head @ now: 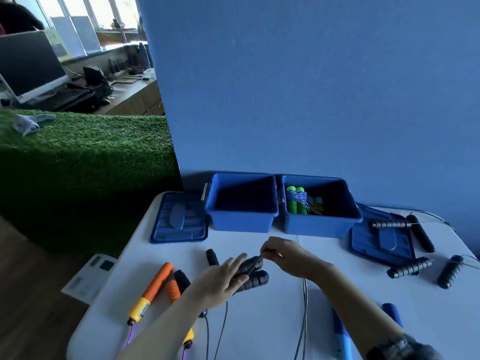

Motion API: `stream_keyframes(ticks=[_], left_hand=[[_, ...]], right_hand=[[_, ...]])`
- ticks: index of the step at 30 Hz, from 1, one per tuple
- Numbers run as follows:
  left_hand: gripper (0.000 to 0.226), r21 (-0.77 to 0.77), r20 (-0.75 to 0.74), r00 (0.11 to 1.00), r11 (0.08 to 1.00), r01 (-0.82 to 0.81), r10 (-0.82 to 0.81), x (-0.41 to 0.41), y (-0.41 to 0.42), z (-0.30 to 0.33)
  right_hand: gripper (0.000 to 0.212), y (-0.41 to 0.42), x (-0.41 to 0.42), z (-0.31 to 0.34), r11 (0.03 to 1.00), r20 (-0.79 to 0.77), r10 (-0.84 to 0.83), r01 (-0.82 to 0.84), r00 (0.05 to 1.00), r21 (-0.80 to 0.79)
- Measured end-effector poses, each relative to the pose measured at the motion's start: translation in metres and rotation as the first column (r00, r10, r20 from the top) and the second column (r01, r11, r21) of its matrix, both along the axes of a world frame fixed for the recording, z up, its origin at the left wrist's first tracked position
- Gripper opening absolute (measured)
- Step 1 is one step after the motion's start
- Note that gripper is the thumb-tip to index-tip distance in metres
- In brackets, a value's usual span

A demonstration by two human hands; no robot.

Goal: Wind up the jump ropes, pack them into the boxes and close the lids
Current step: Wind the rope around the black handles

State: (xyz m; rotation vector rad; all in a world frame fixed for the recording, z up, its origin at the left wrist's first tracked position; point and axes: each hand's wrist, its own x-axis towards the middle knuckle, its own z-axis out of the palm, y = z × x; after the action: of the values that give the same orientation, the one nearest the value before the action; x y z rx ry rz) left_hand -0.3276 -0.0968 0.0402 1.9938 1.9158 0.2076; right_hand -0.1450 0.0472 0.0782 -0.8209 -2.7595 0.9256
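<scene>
The left hand (223,278), low in the centre of the frame, held a pair of black ribbed jump-rope handles (253,274) together, its fingers stretched over them, while the right hand (288,257) pinched the thin wire cable (304,302) just above the handles, apparently mid-wrap. Both forearms reached in from the bottom edge and met over the white table (272,320), and the cable trailed down toward the lower edge. By the look of it, the task was only partly done: the right blue box (322,224) already held a wound green-handled rope (297,201) and another bundle, while the left blue box (242,219) looked empty. Both lids lay open beside the boxes. An orange-and-yellow rope (153,287) at lower left, black handles (409,267) at right and a blue handle (392,313) at lower right lay unpacked.
</scene>
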Motion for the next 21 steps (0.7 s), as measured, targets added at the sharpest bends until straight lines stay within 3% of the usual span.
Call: stream_keyframes(ticks=[3,5,8,11,14,18,21], left_hand=[[0.088,-0.055,-0.046,0.994,0.994,0.094,-0.096,0.012,-0.003,0.006],[0.075,0.014,-0.022,0.991,0.991,0.135,-0.135,0.020,-0.006,0.011],[0.065,0.148,0.136,0.983,0.983,0.106,-0.126,0.025,-0.010,0.015],[0.051,0.249,0.251,0.965,0.968,0.016,-0.080,0.021,-0.009,0.016],[0.047,0.323,0.370,0.929,0.936,-0.141,0.012,0.016,-0.001,0.022],[0.047,0.389,0.492,0.856,0.840,-0.377,0.157,0.014,0.014,0.030],[0.028,0.388,0.538,0.804,0.773,-0.502,0.252,0.016,0.021,0.029]], right_hand=[[0.012,0.005,-0.003,-0.006,0.998,-0.011,0.018,-0.019,1.000,-0.056],[0.011,0.010,-0.003,-0.008,0.992,0.010,0.012,-0.010,1.000,-0.126],[0.012,0.013,0.004,-0.011,0.973,0.024,-0.047,0.051,0.999,-0.226],[0.021,0.003,0.007,-0.024,0.915,-0.047,-0.184,0.154,0.982,-0.372],[0.032,-0.012,0.005,-0.034,0.757,-0.076,-0.388,0.270,0.919,-0.595],[0.021,-0.048,-0.010,-0.030,0.571,-0.069,-0.440,0.220,0.895,-0.791],[0.023,-0.068,-0.021,-0.031,0.558,-0.023,-0.426,0.242,0.904,-0.794]])
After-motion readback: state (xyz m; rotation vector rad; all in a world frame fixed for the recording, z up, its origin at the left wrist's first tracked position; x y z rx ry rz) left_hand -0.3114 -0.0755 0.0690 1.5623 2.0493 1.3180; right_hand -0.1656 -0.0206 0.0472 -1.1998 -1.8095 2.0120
